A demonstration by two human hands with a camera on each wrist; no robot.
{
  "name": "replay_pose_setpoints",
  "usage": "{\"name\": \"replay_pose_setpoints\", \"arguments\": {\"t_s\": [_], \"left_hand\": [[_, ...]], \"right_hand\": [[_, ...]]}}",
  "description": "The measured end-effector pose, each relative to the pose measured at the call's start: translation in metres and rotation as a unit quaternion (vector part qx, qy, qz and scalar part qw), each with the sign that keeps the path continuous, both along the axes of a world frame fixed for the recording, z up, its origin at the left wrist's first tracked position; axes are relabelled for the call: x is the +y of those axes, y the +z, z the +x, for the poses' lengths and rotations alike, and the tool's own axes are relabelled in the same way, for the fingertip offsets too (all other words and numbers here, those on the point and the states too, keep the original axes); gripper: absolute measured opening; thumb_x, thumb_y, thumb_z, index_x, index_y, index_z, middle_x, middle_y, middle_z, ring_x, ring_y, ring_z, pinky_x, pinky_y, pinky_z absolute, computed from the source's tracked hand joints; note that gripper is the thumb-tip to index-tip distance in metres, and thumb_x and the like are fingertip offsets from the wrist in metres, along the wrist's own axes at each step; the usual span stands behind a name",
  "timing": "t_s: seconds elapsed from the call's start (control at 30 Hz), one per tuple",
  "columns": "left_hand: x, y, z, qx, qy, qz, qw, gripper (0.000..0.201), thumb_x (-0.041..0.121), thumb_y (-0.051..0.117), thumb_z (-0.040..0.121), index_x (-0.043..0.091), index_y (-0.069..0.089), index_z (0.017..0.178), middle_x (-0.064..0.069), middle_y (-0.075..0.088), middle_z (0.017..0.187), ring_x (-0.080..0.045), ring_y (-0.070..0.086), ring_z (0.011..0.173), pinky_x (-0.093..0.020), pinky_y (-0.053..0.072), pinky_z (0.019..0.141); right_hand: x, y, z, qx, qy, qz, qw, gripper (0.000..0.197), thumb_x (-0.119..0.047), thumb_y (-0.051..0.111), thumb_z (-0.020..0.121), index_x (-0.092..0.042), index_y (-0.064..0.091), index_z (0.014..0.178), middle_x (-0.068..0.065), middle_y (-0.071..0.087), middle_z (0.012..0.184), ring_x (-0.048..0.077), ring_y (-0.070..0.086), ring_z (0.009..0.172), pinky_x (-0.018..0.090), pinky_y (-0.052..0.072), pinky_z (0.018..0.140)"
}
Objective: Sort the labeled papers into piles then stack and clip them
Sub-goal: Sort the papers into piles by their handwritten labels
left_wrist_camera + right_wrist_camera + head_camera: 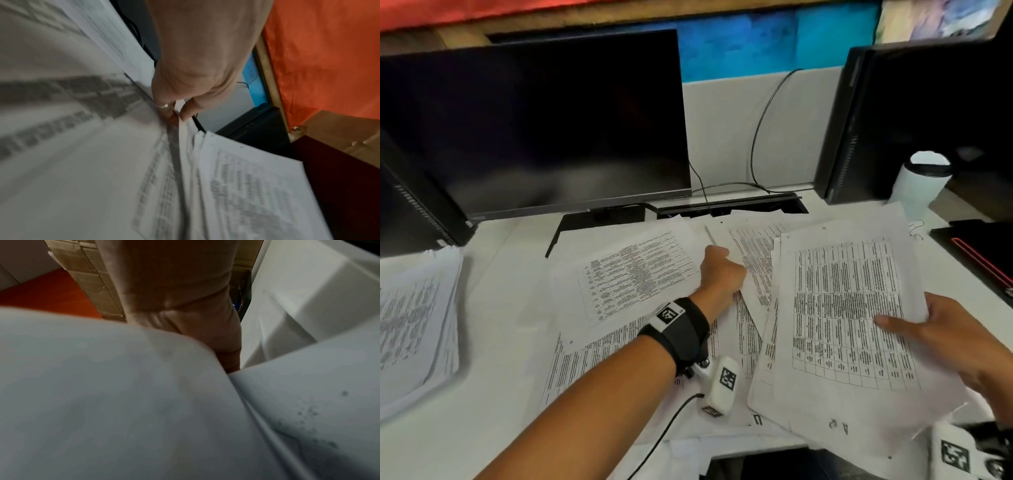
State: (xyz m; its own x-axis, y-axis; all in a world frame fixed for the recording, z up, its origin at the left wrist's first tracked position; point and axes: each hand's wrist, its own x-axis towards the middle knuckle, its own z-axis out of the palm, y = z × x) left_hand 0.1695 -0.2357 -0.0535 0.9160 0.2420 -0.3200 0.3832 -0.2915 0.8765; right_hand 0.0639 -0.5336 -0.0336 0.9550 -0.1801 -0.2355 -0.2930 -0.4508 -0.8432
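Printed table sheets lie spread over the white desk (pixel 493 404). My right hand (pixel 941 329) grips a thick bundle of papers (pixel 849 318) at its right edge, thumb on the top sheet, fingers hidden beneath. The bundle's underside (pixel 123 402) fills the right wrist view. My left hand (pixel 722 270) reaches to mid-desk with curled fingers and pinches the edge of a loose sheet (pixel 640 270). In the left wrist view the left hand's fingers (pixel 172 112) pinch a paper edge (pixel 180 123) beside the fanned bundle (pixel 246 178). Another sheet (pixel 753 253) lies between the hands.
A dark monitor (pixel 534 120) stands at the back left, and a black computer tower (pixel 914 113) at the back right. A white cup (pixel 924 178) with a dark lid sits by the tower. A separate paper pile (pixel 414 322) lies far left. A black notebook (pixel 979 253) lies far right.
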Motion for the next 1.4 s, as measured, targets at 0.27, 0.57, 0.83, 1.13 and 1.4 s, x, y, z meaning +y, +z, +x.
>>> {"name": "replay_pose_setpoints", "arguments": {"t_s": [0.27, 0.57, 0.83, 1.13, 1.4], "left_hand": [[0.042, 0.011, -0.028, 0.031, -0.203, 0.127, 0.97, 0.053, 0.011, 0.065, 0.1, 0.021, 0.042, 0.147, -0.005, 0.051, 0.139, -0.013, 0.053, 0.109, -0.033, 0.051, 0.092], [-0.011, 0.0, -0.085, 0.001, -0.225, -0.044, 0.973, 0.077, 0.021, 0.068, 0.102, 0.025, 0.012, 0.155, -0.003, 0.037, 0.162, -0.026, 0.05, 0.14, -0.027, 0.047, 0.105], [-0.041, 0.02, -0.115, -0.08, -0.288, -0.034, 0.954, 0.046, 0.015, 0.057, 0.106, 0.021, 0.025, 0.139, -0.003, 0.056, 0.128, -0.023, 0.061, 0.107, -0.045, 0.058, 0.085], [-0.023, 0.001, -0.101, 0.028, -0.134, 0.129, 0.982, 0.094, 0.056, 0.069, 0.093, 0.019, 0.013, 0.157, -0.01, -0.018, 0.17, -0.044, -0.004, 0.157, -0.058, 0.024, 0.124], [-0.024, -0.004, -0.093, -0.008, -0.13, 0.046, 0.99, 0.086, 0.043, 0.075, 0.092, 0.02, 0.019, 0.152, -0.006, 0.044, 0.149, -0.028, 0.044, 0.138, -0.039, 0.047, 0.107]], "right_hand": [[0.006, -0.014, 0.009, -0.027, -0.016, 0.064, 0.997, 0.026, -0.033, 0.079, 0.092, -0.019, 0.076, 0.114, -0.004, 0.082, 0.101, 0.021, 0.076, 0.098, 0.035, 0.054, 0.084], [0.056, -0.036, 0.011, -0.031, -0.024, 0.061, 0.997, 0.059, -0.019, 0.086, 0.087, -0.02, 0.049, 0.133, 0.003, 0.073, 0.115, 0.019, 0.073, 0.093, 0.032, 0.054, 0.07], [0.001, -0.021, 0.006, 0.046, -0.084, 0.184, 0.978, 0.102, -0.028, 0.106, 0.056, -0.002, 0.057, 0.141, 0.014, 0.073, 0.127, 0.037, 0.077, 0.083, 0.045, 0.055, 0.092], [-0.008, -0.038, 0.006, -0.038, -0.076, -0.009, 0.996, 0.017, -0.02, 0.087, 0.086, -0.016, 0.074, 0.096, 0.004, 0.081, 0.082, 0.034, 0.079, 0.078, 0.061, 0.063, 0.084], [0.015, -0.044, 0.016, -0.056, -0.005, -0.043, 0.997, 0.034, -0.026, 0.088, 0.085, -0.019, 0.07, 0.113, -0.001, 0.079, 0.098, 0.023, 0.075, 0.087, 0.038, 0.057, 0.076]]}}
